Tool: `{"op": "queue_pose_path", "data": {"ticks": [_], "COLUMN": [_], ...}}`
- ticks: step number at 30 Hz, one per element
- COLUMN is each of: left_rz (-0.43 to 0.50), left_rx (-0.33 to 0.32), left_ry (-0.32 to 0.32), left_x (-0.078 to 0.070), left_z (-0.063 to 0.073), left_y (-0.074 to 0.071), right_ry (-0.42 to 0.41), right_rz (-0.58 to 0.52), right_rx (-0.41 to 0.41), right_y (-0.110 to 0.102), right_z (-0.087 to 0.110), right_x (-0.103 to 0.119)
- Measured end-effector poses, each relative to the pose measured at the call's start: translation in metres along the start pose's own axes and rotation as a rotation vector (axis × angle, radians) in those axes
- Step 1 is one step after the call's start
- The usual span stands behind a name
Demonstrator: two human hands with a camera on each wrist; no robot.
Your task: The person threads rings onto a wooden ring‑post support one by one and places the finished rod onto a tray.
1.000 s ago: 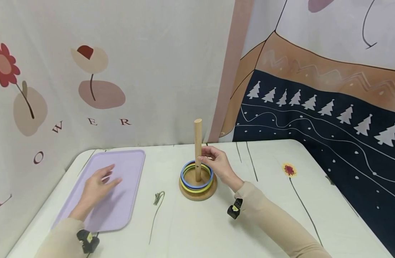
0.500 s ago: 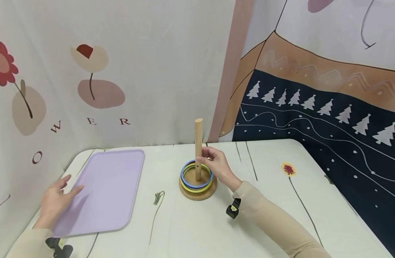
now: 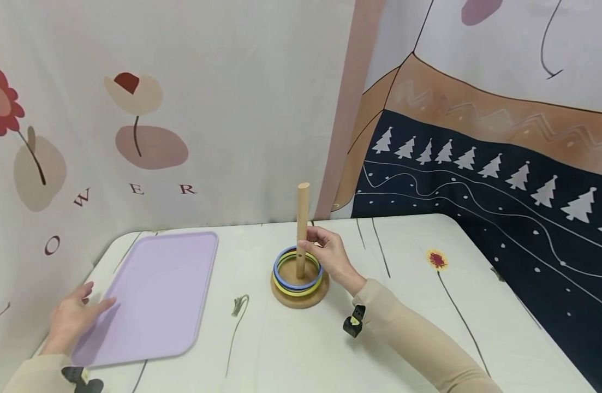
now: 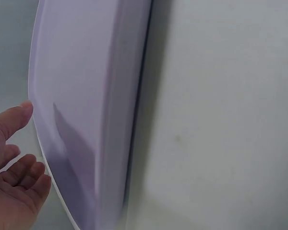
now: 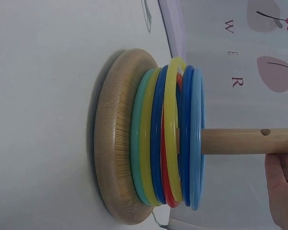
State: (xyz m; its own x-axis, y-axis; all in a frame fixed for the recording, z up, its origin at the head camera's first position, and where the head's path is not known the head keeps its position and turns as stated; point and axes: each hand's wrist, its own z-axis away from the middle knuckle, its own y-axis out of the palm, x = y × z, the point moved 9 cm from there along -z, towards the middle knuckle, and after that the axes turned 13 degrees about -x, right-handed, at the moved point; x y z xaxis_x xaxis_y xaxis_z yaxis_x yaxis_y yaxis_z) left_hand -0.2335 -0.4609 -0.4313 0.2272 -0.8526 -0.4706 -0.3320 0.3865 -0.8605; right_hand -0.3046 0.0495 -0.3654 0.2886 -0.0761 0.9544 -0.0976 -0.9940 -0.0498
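Note:
A wooden post [image 3: 303, 213] stands upright on a round wooden base [image 3: 299, 303]. My right hand [image 3: 332, 256] pinches the post above the rings, thumb in front and fingers behind. Around the post's foot lie several stacked plastic rings [image 5: 172, 158] in teal, yellow, dark blue, red and light blue; one yellow ring sits at a tilt. On the left is a flat lilac tray [image 3: 163, 289] with a low raised rim. My left hand [image 3: 75, 316] is at the tray's left edge, fingers apart and holding nothing, with the thumb overlapping the rim in both views.
A pale floral cloth [image 3: 261, 344] covers the table. The thin stem with a green tip [image 3: 239, 305] between tray and base looks printed on it. Printed curtains [image 3: 232, 109] rise behind the table's back edge and along both sides.
My left hand has moved left, from over the middle of the tray to its left edge. The right hand keeps its hold on the post. The head view has shifted slightly.

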Motion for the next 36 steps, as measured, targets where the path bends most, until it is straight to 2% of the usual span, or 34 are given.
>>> {"op": "queue_pose_path", "data": {"ticks": [5, 10, 21, 28, 34, 36], "left_rz": [0.008, 0.016, -0.011, -0.018, 0.006, 0.030], "left_rx": [0.039, -0.011, -0.057, -0.041, -0.024, -0.015], "left_ry": [0.011, 0.034, -0.010, -0.044, -0.066, -0.045], "left_x": [0.000, -0.004, 0.000, 0.007, 0.004, 0.001], "left_z": [0.000, 0.001, -0.001, -0.002, 0.000, 0.000], "left_y": [0.008, 0.009, 0.009, 0.009, 0.008, 0.008], "right_ry": [0.002, -0.010, -0.023, -0.038, -0.058, -0.047], "right_rz": [-0.011, 0.007, 0.000, -0.005, -0.015, -0.018], "right_rx": [-0.014, -0.031, -0.056, -0.067, -0.070, -0.071], "right_y": [-0.003, -0.008, -0.015, -0.019, -0.024, -0.025], "right_z": [-0.001, -0.002, 0.000, 0.001, 0.000, 0.001], "right_x": [0.001, 0.006, 0.013, 0.017, 0.020, 0.023]}}
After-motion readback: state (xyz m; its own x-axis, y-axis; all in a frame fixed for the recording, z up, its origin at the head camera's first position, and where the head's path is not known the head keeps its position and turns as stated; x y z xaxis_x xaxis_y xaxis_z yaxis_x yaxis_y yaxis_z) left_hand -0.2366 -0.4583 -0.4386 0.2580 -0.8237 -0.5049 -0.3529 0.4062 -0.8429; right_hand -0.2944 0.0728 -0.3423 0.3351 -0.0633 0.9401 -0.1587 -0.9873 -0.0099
